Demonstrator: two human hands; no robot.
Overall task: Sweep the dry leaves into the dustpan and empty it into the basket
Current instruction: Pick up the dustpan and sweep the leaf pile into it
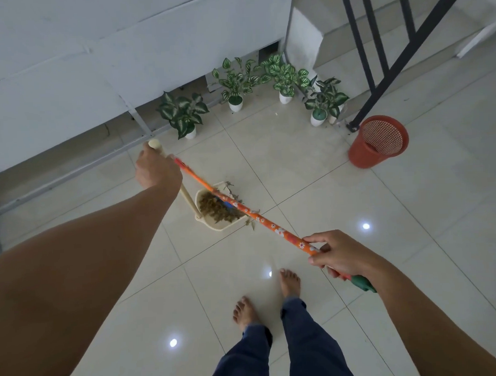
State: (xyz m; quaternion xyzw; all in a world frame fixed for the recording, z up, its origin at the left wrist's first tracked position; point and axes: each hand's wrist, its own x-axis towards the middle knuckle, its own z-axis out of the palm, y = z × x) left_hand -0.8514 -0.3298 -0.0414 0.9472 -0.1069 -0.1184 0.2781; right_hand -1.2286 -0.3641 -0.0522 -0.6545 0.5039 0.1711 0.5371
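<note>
A cream dustpan [214, 227] stands on the tiled floor ahead of my feet, its upright handle rising to my left hand [156, 171], which grips the top. My right hand [336, 253] holds an orange flowered broom [270, 223] near its green end. The broom's brownish bristles sit inside the pan, its stick crossing above. Dry leaves [230, 188] lie at the pan's far rim, a few more at its right corner. A red mesh basket [380, 141] stands tilted at the right, by the railing's foot.
Several potted plants [183, 114] in white pots line the wall base ahead. A dark stair railing [377, 70] rises at the upper right, with steps behind it. My bare feet [291, 282] stand on glossy tiles below the pan.
</note>
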